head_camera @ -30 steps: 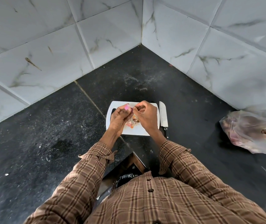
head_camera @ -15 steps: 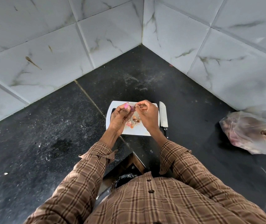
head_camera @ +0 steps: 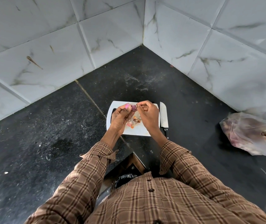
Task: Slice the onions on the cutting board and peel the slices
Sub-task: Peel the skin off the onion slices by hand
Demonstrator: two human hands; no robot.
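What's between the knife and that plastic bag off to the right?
Nothing: in the head view only bare black countertop runs from the knife, which lies beside the cutting board, to the plastic bag.

Glossy marble-look wall tiles [head_camera: 51, 50], speckled dark stone counter [head_camera: 40, 126], shiny metal knife blade [head_camera: 164, 115]

Home kitchen corner, black stone counter [head_camera: 32, 135], marble-look wall tiles [head_camera: 48, 46], cutting board [head_camera: 137, 132], knife [head_camera: 164, 116]

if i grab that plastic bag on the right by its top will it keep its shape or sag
Probably sag: the plastic bag looks thin and crumpled, slumped flat on the counter. The lumpy contents showing through it would likely shift downward and swing. The film looks smooth, so a loose grip might slip.
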